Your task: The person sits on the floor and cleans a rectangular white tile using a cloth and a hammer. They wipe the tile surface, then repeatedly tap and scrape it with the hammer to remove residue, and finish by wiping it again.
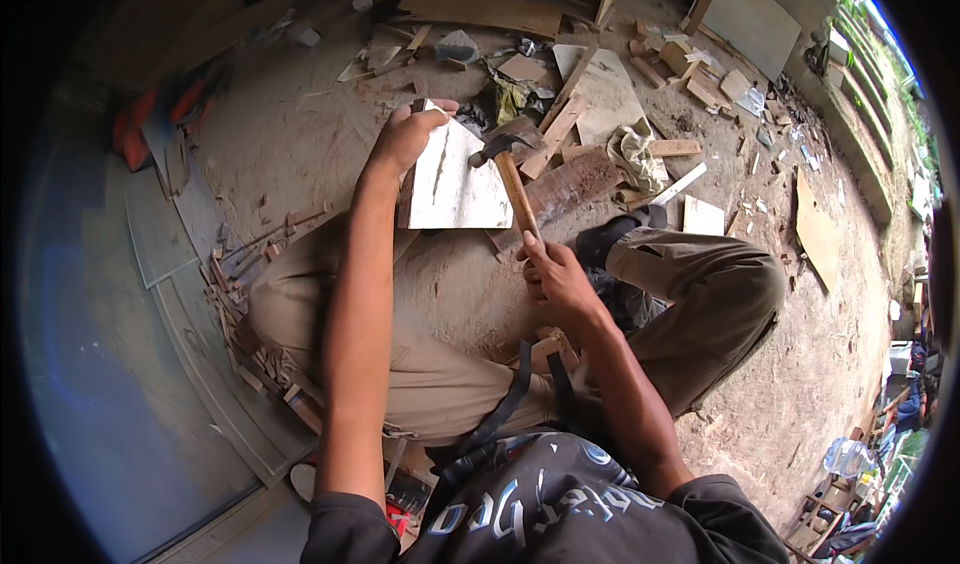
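As right grip (551, 274) holds hammer (514, 190), board (455, 189) alongside

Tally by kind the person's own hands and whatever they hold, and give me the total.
Hands: 2, the left hand and the right hand
Hammer: 1, gripped by its handle in the right hand
White-faced block: 1, held in the left hand
Total: 4

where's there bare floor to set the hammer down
Bare floor lies left of the left hand, and more between the right thigh and clear plastic jug. Beyond the hammer it is crowded: wood scraps, crumpled cloth.
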`<state>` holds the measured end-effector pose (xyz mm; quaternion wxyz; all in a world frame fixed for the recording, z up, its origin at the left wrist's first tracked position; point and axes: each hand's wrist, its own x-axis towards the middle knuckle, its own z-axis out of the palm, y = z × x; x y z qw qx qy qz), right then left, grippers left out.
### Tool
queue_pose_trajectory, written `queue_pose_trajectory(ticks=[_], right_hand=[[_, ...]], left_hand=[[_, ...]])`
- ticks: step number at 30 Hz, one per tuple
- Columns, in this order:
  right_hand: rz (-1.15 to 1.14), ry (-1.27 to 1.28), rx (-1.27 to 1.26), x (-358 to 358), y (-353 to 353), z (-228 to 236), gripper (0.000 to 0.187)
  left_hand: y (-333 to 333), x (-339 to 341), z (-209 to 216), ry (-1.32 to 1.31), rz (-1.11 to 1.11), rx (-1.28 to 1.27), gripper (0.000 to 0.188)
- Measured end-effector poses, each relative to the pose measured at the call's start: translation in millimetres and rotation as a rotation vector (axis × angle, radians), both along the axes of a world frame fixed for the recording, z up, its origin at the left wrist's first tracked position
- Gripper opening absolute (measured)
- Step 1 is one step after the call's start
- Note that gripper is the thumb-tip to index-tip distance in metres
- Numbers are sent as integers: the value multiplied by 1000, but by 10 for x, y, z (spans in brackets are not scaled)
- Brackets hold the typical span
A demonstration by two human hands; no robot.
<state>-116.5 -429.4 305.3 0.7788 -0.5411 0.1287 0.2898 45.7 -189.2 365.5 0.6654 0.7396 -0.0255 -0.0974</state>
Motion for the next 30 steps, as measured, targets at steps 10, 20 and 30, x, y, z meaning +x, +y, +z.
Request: queue_pose_trajectory(ticks=[10, 20, 30], right_hand=[[83, 152, -6, 136, -143, -76, 38], [43, 84, 183, 342, -126, -261, 38], [-55, 33, 90, 339, 30, -404, 46]], left_hand=[[193, -10, 6, -51, 46, 112, 41], [590, 252, -84, 45, 8, 41, 39], [527, 680, 2, 228, -106, 46, 40]])
